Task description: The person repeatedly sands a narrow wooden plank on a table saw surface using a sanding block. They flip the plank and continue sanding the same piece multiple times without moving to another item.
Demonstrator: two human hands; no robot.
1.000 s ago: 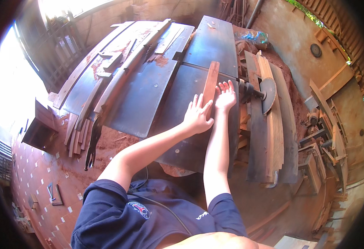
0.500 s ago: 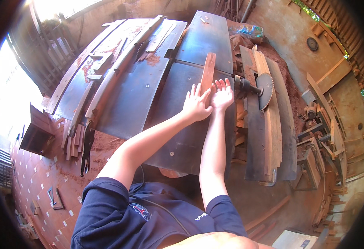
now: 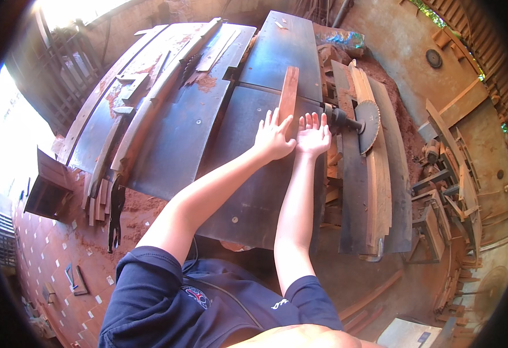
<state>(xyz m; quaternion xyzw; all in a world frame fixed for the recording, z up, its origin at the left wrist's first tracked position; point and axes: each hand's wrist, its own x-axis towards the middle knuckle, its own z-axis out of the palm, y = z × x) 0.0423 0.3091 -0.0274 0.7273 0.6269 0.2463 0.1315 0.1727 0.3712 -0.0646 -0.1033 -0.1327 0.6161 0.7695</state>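
A reddish-brown wooden strip (image 3: 288,93) lies lengthwise on the dark metal machine table (image 3: 254,174). My left hand (image 3: 273,139) rests palm down over its near end, fingers stretched and spread, so that end is hidden. Just to the right is my right hand (image 3: 313,138), palm up and holding nothing, its fingers apart and slightly curled. A small gap separates the two hands. Beyond the right hand a toothed circular saw blade (image 3: 369,127) stands on a dark shaft (image 3: 345,120); whether it turns cannot be told.
A lower side table (image 3: 355,214) carries long pale boards (image 3: 375,191) beneath the blade. On the left table section lie a long wooden rail (image 3: 155,98) and loose offcuts (image 3: 132,87). Wood pieces (image 3: 433,226) are stacked at right. Sawdust covers parts of the tiled floor (image 3: 57,249).
My right hand has shifted slightly right, away from the left hand and the strip, with its fingers more curled. The left hand stays on the strip. The whole view has shifted a little.
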